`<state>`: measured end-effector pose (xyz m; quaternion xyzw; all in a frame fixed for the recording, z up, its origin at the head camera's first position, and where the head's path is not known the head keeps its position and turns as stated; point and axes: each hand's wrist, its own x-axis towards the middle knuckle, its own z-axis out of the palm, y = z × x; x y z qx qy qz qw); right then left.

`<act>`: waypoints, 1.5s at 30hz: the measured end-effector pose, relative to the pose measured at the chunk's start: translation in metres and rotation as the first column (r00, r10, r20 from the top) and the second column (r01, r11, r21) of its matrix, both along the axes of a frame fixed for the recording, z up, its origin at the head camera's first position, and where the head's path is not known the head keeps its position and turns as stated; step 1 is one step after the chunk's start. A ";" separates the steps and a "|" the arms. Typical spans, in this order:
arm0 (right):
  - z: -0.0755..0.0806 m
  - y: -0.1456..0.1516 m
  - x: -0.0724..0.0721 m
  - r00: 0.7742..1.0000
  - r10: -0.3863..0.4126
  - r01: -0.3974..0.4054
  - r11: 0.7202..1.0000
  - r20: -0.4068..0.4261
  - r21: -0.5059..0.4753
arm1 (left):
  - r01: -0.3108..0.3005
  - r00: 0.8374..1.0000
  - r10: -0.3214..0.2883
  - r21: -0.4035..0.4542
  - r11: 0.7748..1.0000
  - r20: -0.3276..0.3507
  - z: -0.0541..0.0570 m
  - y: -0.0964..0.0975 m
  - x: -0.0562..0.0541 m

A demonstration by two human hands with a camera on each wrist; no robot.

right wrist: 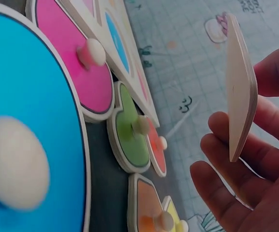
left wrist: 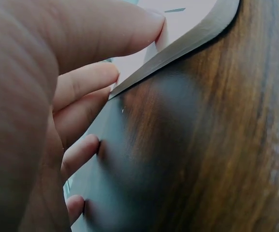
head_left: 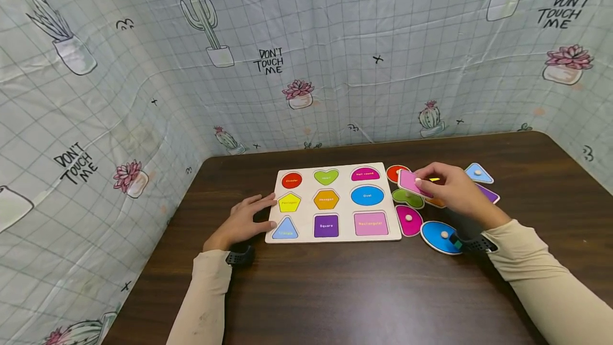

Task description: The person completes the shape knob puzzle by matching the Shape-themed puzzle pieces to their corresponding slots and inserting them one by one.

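Note:
My right hand (head_left: 452, 190) pinches a pink rectangular puzzle piece (head_left: 410, 182) by its knob, above the loose pieces. In the right wrist view this rectangular piece (right wrist: 240, 87) appears from its bare wooden back and edge. To its left lies a white puzzle board (head_left: 310, 238), with coloured, labelled shapes in three rows. The board's pink rectangle (head_left: 371, 223) is at its lower right corner. My left hand (head_left: 244, 220) rests at the board's left edge, fingers spread. Its thumb (left wrist: 110, 29) touches the board near a corner in the left wrist view.
Right of the board lie loose knobbed pieces: a blue oval (head_left: 435, 236), magenta half round (head_left: 407, 221), green heart (head_left: 407, 199), red circle (head_left: 395, 172), light blue triangle (head_left: 479, 173) and a purple piece (head_left: 489, 194). Orange and yellow ones are partly hidden. A printed cloth (head_left: 335, 95) hangs behind the table.

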<state>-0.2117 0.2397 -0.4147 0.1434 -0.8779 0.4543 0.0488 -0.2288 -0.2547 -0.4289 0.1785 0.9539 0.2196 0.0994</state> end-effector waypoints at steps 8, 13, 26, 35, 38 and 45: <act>0.000 -0.017 0.000 0.999 0.052 -0.052 0.997 -0.003 0.060 | 0.005 1.000 -0.005 -0.014 1.000 0.012 -0.002 0.000 0.003; 0.001 -0.029 -0.002 0.995 0.087 -0.089 0.995 0.038 0.046 | -0.001 1.000 0.001 -0.011 1.000 0.018 0.000 0.002 0.002; -0.009 -0.045 -0.002 0.996 0.085 -0.086 0.994 0.007 0.062 | 0.010 1.000 -0.010 0.005 1.000 -0.010 -0.006 -0.002 0.006; -0.009 -0.050 0.000 0.996 0.090 -0.092 0.993 0.023 0.074 | 0.005 0.999 -0.004 0.023 1.000 -0.036 -0.008 0.000 0.005; -0.011 -0.051 0.002 0.995 0.095 -0.096 0.993 0.025 0.069 | 0.007 0.999 -0.006 0.016 1.000 -0.039 -0.009 0.000 0.004; -0.012 -0.061 0.005 0.988 0.152 -0.149 0.986 -0.034 0.075 | 0.001 0.999 0.000 0.046 0.999 -0.040 -0.007 0.000 0.004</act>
